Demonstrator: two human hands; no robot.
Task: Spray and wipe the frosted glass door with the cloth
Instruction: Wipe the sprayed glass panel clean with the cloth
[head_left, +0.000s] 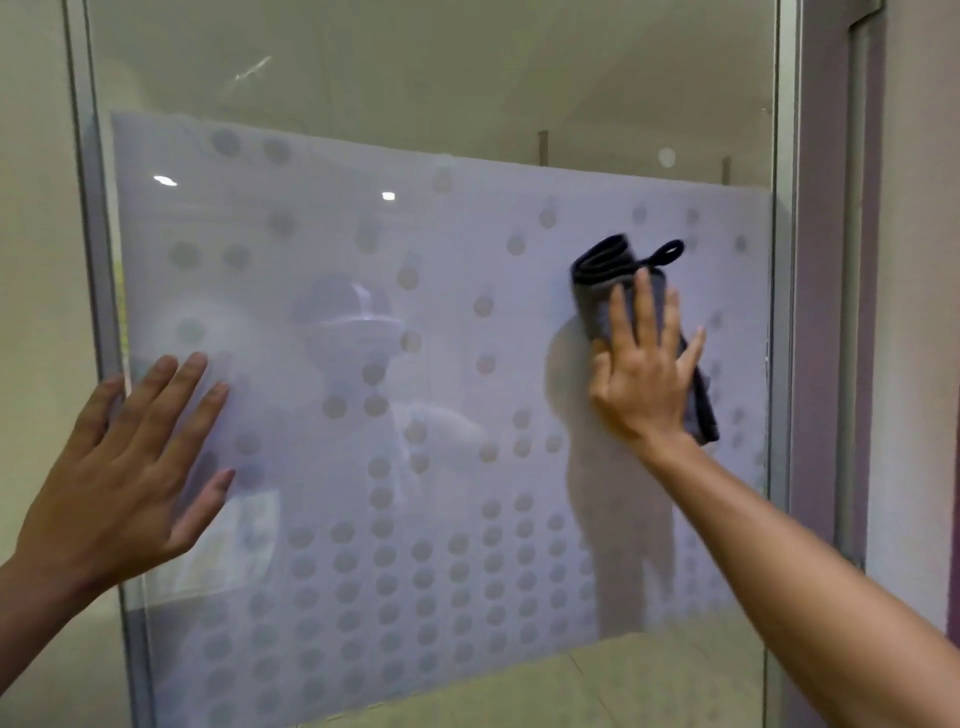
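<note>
The frosted glass door (441, 322) fills the view, its white film dotted with clear circles. My right hand (644, 369) lies flat with fingers spread, pressing a folded dark grey cloth (605, 275) against the glass at the right side. The cloth's hanging loop sticks out above my fingers, and its lower end shows under my palm's right edge. My left hand (130, 467) rests open against the glass near the door's left edge, holding nothing. No spray bottle is in view.
A metal frame (784, 312) runs down the door's right edge, with a purple-grey wall (914, 312) beyond it. Another metal strip (96, 260) borders the left side. Clear glass lies above and below the frosted band.
</note>
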